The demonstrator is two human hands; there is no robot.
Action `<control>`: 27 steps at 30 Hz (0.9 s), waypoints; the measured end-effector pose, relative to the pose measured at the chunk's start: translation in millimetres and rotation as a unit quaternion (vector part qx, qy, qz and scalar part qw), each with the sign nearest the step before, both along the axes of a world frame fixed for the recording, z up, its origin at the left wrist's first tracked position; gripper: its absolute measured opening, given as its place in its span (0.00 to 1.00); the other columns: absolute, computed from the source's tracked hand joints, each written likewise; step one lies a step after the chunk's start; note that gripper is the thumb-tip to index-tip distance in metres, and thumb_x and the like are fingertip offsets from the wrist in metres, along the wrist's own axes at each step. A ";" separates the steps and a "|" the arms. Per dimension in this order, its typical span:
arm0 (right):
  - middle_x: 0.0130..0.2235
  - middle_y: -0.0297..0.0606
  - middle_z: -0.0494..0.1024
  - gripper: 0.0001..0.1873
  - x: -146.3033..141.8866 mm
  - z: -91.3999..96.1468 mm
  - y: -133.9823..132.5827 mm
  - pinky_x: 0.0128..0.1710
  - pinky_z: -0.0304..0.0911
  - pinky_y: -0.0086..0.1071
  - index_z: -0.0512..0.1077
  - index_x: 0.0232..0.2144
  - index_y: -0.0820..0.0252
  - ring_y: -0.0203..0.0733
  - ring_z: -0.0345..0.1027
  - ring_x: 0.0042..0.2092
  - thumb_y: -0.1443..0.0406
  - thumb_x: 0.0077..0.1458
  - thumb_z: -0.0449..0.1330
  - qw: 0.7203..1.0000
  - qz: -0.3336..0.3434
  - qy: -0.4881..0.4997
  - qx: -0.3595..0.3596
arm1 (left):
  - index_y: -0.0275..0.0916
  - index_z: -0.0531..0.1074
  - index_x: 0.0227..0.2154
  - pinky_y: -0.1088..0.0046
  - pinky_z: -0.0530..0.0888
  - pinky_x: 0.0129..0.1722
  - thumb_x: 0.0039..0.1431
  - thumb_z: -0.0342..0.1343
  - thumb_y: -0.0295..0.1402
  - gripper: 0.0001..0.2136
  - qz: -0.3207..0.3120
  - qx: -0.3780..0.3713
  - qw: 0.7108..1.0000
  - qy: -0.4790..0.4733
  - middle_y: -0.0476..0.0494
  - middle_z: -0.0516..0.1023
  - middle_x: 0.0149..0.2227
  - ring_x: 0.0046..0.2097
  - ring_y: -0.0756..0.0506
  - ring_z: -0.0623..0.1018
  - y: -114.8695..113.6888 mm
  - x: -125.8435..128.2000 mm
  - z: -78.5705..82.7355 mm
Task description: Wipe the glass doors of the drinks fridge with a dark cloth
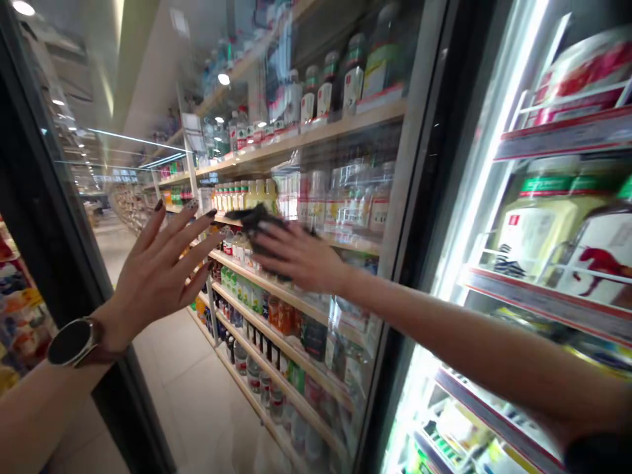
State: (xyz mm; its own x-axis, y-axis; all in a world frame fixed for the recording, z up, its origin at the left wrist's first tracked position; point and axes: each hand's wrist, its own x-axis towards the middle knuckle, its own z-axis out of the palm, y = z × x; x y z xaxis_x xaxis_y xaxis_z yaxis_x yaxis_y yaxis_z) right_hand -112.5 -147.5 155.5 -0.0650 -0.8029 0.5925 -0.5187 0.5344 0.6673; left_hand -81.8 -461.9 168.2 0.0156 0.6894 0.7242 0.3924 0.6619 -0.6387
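Our right hand, fingers outstretched, lies over the cloth at the glass; our left hand, spread and empty, is nearer its left edge.

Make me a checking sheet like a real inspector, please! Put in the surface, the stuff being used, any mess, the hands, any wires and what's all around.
Surface: glass door of a lit fridge, standing open, with reflections on it.
Things in use: a crumpled dark cloth, at the glass.
Clutter: nothing seen.
Left hand: fingers spread, holding nothing; touching the glass or not, cannot tell. Wristwatch on the wrist.
Right hand: laid flat over the cloth, blurred.
Cables: nothing seen.
Surroundings: green-banded bottles on the fridge shelves at right; rows of drink bottles showing in the glass; pale floor.
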 end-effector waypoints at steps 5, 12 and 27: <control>0.73 0.47 0.57 0.29 -22.0 151.5 90.9 0.71 0.46 0.58 0.66 0.66 0.61 0.50 0.47 0.75 0.54 0.70 0.48 0.925 -0.042 0.171 -0.338 | 0.52 0.50 0.73 0.50 0.55 0.75 0.63 0.58 0.29 0.38 -0.004 0.020 0.999 0.027 0.44 0.63 0.71 0.73 0.40 0.60 -16.7 -0.7 -6.4; 0.73 0.32 0.60 0.23 -5.4 48.4 22.0 0.72 0.53 0.56 0.71 0.61 0.46 0.44 0.45 0.76 0.65 0.65 0.57 0.998 0.007 0.042 -0.035 | 0.54 0.46 0.74 0.49 0.57 0.74 0.64 0.58 0.29 0.40 -0.004 0.037 0.999 0.013 0.43 0.62 0.72 0.73 0.38 0.61 -13.5 -23.9 -3.3; 0.74 0.31 0.59 0.26 -12.8 118.6 -37.0 0.74 0.48 0.48 0.67 0.63 0.51 0.38 0.46 0.75 0.68 0.64 0.58 0.996 -0.046 0.070 -0.037 | 0.51 0.45 0.74 0.49 0.56 0.75 0.61 0.57 0.28 0.42 -0.020 0.092 0.994 0.063 0.45 0.54 0.74 0.74 0.38 0.59 -14.4 -35.0 -7.7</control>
